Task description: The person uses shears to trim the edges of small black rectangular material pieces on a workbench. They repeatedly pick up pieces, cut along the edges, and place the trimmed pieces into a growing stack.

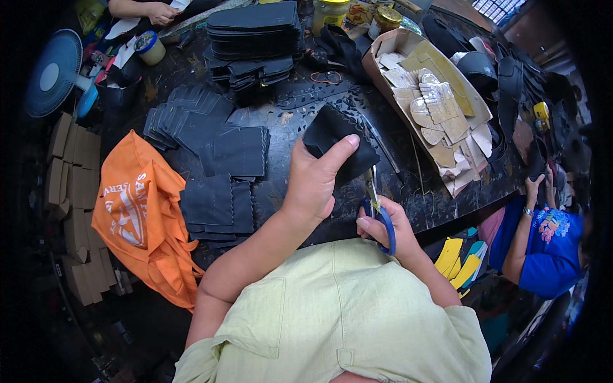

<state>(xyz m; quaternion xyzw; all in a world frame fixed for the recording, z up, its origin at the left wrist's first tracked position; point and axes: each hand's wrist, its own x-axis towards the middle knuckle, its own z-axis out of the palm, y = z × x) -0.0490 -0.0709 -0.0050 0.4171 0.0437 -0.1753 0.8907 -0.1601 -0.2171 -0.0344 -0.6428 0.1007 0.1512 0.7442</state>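
My left hand (pixel 317 175) pinches a black leather-like piece (pixel 345 137) with a zigzag-cut edge, its thumb lying on top. In my right hand (pixel 391 223) is a pair of scissors (pixel 385 231) with blue handles, fingers through the loops. The blades point up at the lower edge of the black piece; whether they touch it I cannot tell. Left of my left hand lie loose black pieces with toothed edges (pixel 236 150), overlapping in a fanned spread. More black pieces (pixel 217 203) lie nearer to me, beside an orange cloth bag (pixel 143 214).
Tall stacks of black pieces (pixel 254 32) stand at the back. An open carton of paper patterns (pixel 383 51) sits right, near a metal ruler-like strip (pixel 382 143). Small black scraps litter the dark table. A fan (pixel 51 73) stands left; a person in blue (pixel 552 249) works at right.
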